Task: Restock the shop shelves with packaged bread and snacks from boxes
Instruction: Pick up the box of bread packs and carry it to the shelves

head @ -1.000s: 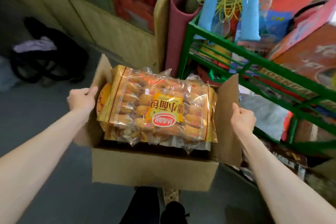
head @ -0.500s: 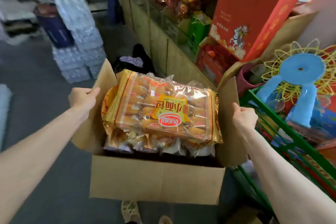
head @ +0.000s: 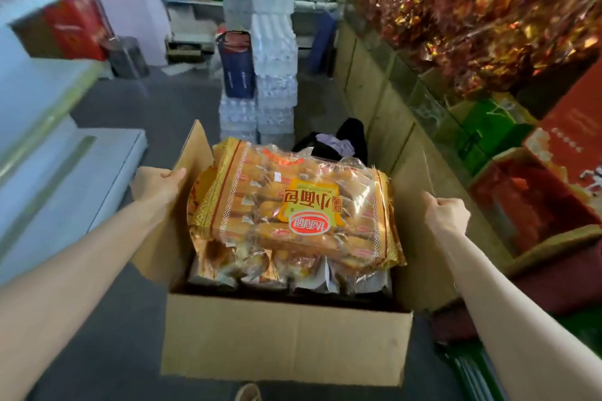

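Observation:
An open cardboard box (head: 286, 345) is held up in front of me, above the floor. On top lies a large golden pack of small breads (head: 293, 208) with a red and yellow label; more clear-wrapped packs (head: 260, 273) lie under it. My left hand (head: 159, 182) grips the box's left flap, thumb over its edge. My right hand (head: 448, 213) grips the right flap, fingers curled round it.
A counter with brown panels (head: 384, 114) runs along the right, with shiny gold-red snack bags (head: 488, 10) and red gift boxes (head: 553, 172) on it. Stacked water-bottle packs (head: 273, 52) and a black bag (head: 342, 140) stand ahead in the aisle. A pale blue cabinet (head: 49, 140) is at the left.
The view has swung left and up, from the green rack to the aisle and back shelves. The box travels with me; both hands keep the same hold on its flaps.

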Motion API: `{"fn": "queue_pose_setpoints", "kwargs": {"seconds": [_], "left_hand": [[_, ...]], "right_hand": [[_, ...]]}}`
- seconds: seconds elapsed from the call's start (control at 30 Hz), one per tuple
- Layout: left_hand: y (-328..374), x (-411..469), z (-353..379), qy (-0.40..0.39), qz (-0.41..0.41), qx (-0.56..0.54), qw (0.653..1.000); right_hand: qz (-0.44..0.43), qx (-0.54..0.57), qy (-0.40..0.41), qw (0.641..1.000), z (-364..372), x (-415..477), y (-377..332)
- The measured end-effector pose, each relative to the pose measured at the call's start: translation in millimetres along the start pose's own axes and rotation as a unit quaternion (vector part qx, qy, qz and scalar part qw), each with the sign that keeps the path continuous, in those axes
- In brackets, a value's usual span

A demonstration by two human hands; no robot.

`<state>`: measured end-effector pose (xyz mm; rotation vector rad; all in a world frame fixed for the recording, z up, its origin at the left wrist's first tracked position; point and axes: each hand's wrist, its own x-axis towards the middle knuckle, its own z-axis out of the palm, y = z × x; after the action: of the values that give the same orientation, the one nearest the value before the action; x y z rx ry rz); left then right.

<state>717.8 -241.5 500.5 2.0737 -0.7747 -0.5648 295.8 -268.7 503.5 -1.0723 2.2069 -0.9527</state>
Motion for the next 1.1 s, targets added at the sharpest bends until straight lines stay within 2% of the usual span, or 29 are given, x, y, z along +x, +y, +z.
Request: {"fn": "queue_pose_setpoints", "kwargs": {"seconds": [0.5, 0.7, 0.9, 1.1], "left_hand": [[-8.6, 198.7, -41.8, 0.140, -0.123, -0.037, 0.982], [2.6, 258.8, -43.7, 0.193, -0.179, -0.037, 0.964], [13.9, 322.3, -45.4, 0.251, -0.220, -0.056, 0.941], [16.9, 403.2, -42.6, 0.289, -0.235, -0.079, 0.925]], "right_hand": [[-0.073, 0.000, -0.136, 0.988, 243.8, 90.6, -203.1], [-0.164, -0.022, -0.201, 0.966, 332.5, 146.6, -285.6], [-0.182, -0.021, -0.267, 0.946, 413.2, 177.0, -381.2], [-0.206, -0.035, -0.297, 0.932, 509.5, 197.4, -458.5]]}}
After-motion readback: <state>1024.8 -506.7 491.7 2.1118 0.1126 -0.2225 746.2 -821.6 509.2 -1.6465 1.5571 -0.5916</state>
